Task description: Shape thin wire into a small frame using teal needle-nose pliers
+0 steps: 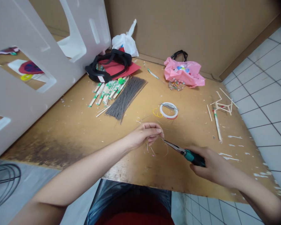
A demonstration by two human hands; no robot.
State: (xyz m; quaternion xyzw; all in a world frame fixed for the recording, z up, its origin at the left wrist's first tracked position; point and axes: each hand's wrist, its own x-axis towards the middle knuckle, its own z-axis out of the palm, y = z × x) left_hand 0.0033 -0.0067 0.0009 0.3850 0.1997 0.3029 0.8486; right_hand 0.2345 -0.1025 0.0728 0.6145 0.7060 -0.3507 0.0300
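My left hand [150, 132] pinches a thin bent wire [168, 149] above the front middle of the table. Loops of the wire hang below the fingers, with tiny beads or bits on them too small to make out. My right hand [208, 164] is wrapped round the green and black handles of long-nose pliers [178, 149]. The pliers' tips point left and meet the wire just beside my left fingertips. Whether the jaws are closed on it cannot be told.
Behind my hands lie a white ring [160, 110], grey wire lengths [127, 98], wrapped chopsticks [100, 97] and a black headset strap [90, 75]. Farther back are a pink bag [170, 73] and a white bag [124, 40]. Joined sticks [230, 107] lie right; a white plastic panel [77, 72] stands left.
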